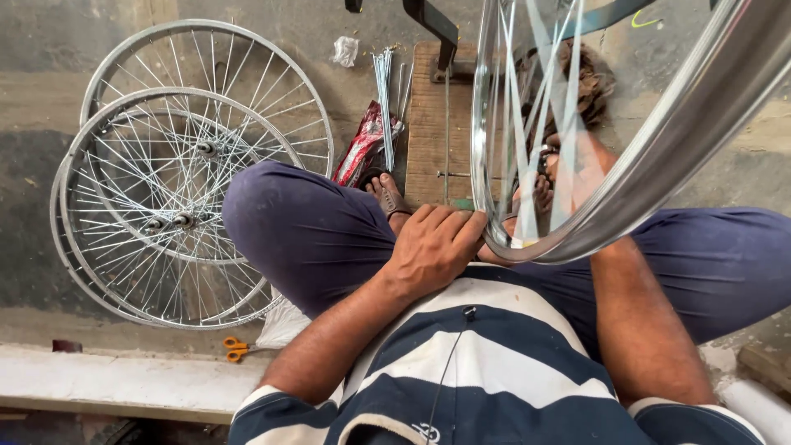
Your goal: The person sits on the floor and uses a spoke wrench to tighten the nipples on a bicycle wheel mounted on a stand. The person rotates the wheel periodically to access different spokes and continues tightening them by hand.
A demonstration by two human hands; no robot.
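A shiny steel bicycle wheel rim [626, 177] with thin spokes stands upright over my lap, very close to the camera. My left hand [432, 247] grips the rim's lower edge, fingers curled on it. My right hand [568, 169] is inside the wheel among the spokes, near the hub, seen through the spokes; what it holds is unclear. I sit cross-legged in dark blue trousers and a striped shirt.
Stacked spoked wheels [177, 194] lie on the floor at left. A bundle of loose spokes [384, 99] and a red packet [367, 148] lie by a wooden board [428, 124]. Orange-handled scissors [235, 348] rest near a white ledge.
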